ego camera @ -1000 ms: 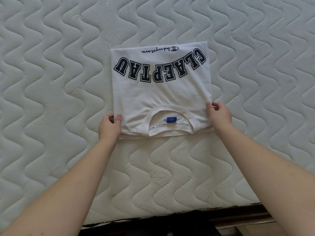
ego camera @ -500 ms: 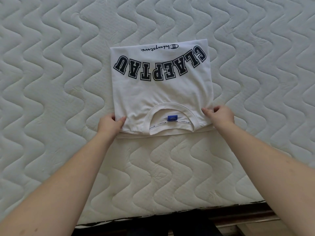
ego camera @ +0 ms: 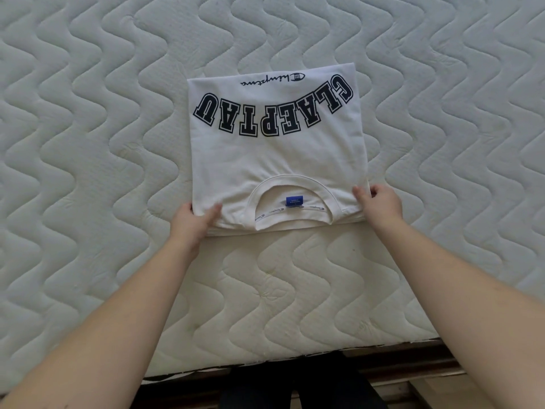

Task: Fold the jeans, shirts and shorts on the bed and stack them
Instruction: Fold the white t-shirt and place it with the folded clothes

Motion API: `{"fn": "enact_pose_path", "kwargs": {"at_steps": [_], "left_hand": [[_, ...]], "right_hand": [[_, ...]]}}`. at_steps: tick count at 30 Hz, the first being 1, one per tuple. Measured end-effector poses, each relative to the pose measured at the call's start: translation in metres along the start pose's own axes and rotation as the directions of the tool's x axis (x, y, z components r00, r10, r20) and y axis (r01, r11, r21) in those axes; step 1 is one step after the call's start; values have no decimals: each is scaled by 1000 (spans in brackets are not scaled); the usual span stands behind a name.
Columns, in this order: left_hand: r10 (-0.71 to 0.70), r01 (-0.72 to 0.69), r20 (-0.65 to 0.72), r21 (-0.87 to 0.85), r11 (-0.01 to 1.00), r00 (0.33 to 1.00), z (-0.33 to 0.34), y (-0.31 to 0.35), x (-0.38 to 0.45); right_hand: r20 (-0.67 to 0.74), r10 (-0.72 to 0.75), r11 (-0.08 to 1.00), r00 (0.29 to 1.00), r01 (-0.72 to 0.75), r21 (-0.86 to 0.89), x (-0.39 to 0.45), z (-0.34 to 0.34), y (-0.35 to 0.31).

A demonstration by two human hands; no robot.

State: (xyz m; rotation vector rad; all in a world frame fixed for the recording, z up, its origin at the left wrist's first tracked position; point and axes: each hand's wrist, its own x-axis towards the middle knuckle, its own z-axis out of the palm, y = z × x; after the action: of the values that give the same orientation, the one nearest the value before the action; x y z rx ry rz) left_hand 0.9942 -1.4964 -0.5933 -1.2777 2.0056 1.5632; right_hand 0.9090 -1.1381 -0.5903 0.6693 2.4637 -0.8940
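Note:
A white T-shirt [ego camera: 277, 154] with black block letters lies folded into a rectangle on the quilted mattress [ego camera: 88, 143], collar and blue label toward me. My left hand [ego camera: 193, 222] grips its near left corner, thumb on top and fingers under the edge. My right hand [ego camera: 380, 203] pinches the near right corner the same way. Only this one garment is in view.
The mattress's near edge [ego camera: 295, 354] runs across the bottom, with a dark wooden bed frame [ego camera: 413, 370] below it. Quilted surface stretches on all sides of the shirt.
Both hands slid from beside the shirt's sides down to its near corners, and the thumbs came over the top of the fabric. The shirt has barely shifted.

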Motion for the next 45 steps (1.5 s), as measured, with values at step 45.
{"fn": "enact_pose_path", "kwargs": {"at_steps": [45], "left_hand": [[-159, 134, -35, -378, 916, 987, -78, -66, -13]], "right_hand": [[629, 24, 996, 777, -75, 55, -186, 116, -83]]}}
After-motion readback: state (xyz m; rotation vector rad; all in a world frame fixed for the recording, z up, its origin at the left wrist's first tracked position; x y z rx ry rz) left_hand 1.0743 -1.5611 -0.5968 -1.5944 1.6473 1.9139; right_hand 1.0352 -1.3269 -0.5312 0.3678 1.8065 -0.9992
